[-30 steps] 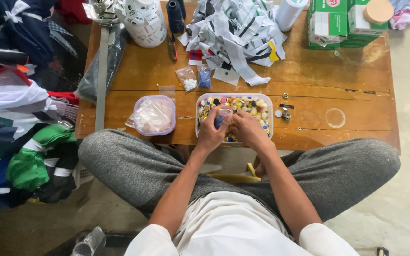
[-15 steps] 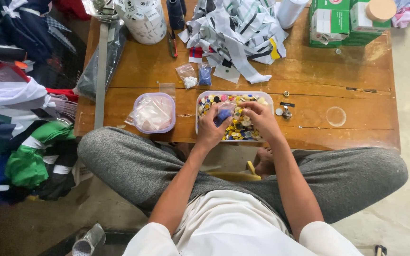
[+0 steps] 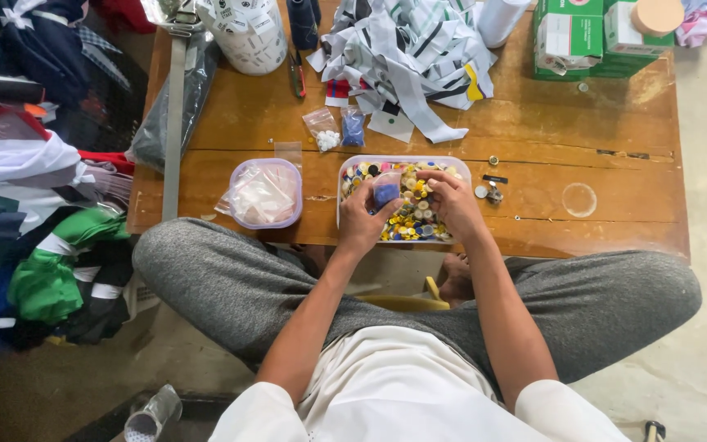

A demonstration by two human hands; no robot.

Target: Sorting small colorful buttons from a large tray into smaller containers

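A clear rectangular tub (image 3: 345, 168) full of mixed coloured buttons sits at the near edge of a low wooden table (image 3: 533, 139). My left hand (image 3: 364, 219) holds a small clear bag of blue buttons (image 3: 385, 192) upright over the tub. My right hand (image 3: 449, 200) reaches into the buttons just right of the bag, fingers pinched together among them; whether it has one I cannot tell.
A lilac-rimmed tub with plastic bags (image 3: 263, 193) stands left of the button tub. Two small button bags (image 3: 338, 129), fabric strips (image 3: 407, 57), a white jug (image 3: 249, 33), green boxes (image 3: 595, 37), a clear lid (image 3: 579, 199) and folded clothes (image 3: 34, 221) lie around. My crossed legs (image 3: 231, 278) are under the table edge.
My right hand has slid rightward from beside the bag into the button pile. The left hand keeps the blue-button bag in about the same place.
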